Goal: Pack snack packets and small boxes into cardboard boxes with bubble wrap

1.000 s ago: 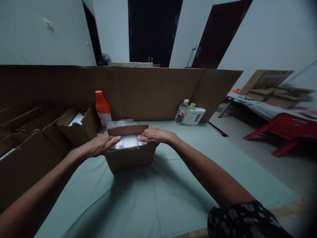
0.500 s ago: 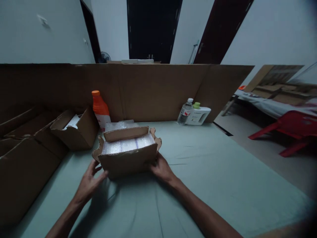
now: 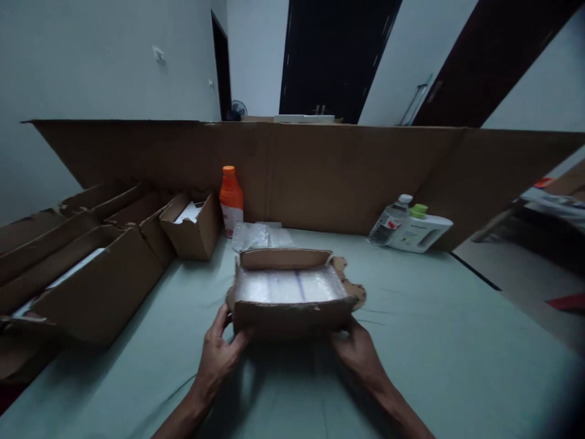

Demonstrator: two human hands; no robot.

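The person's left hand (image 3: pixel 218 353) and right hand (image 3: pixel 359 353) grasp a rectangular, ragged-edged cardboard box (image 3: pixel 292 318), fingers around its lower ends, at the clock's centre above the creased-cloth tabletop (image 3: pixel 439 347). Glossy plastic wrap (image 3: pixel 281 286) fills it. A smooth orange bottle (image 3: pixel 231 198) stands at eleven o'clock. One second earlier, both hands were at the box's top.

Left hand (image 3: pixel 219 352), right hand (image 3: pixel 359 350) and slim forearms (image 3: pixel 183 413) — all bare.
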